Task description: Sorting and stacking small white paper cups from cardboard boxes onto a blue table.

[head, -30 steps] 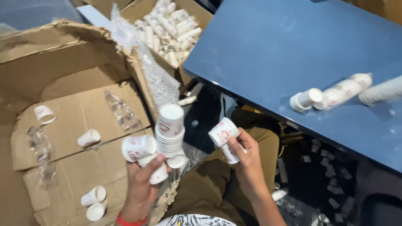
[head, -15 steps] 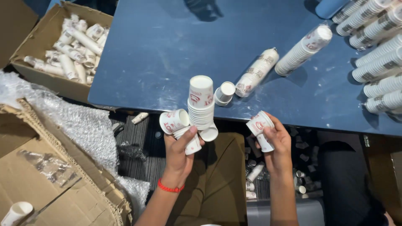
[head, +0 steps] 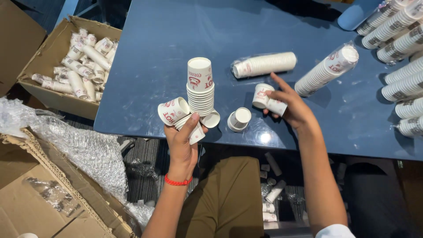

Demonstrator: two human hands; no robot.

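- Left hand (head: 181, 141): grip closed on a cluster of small paper cups (head: 200, 94). One tall nested stack stands upright above the fist, with a loose cup (head: 172, 110) tipped out to the left and another at the right base.
- Right hand (head: 293, 108): grip closed on a short cup pair (head: 269, 100) lying sideways just above the bench (head: 145, 57), index finger extended.
- One single cup (head: 239, 119) stands mouth down on the bench between the hands, near the front edge.
- Wrapped cup sleeves (head: 264, 65) lie on the bench beyond the hands; more are stacked at the right edge.
- Risk: the left hand is overloaded. The tall stack is pinched only at its base, so any tilt could topple it or shed the side cups.
- Risk: the cluster hangs over the bench edge, so anything dropped lands on the floor among the litter, not on the bench.
- Risk: squeezing harder would likely crush the thin cup walls.
- Open carton of cups (head: 66, 66) sits left, well apart.
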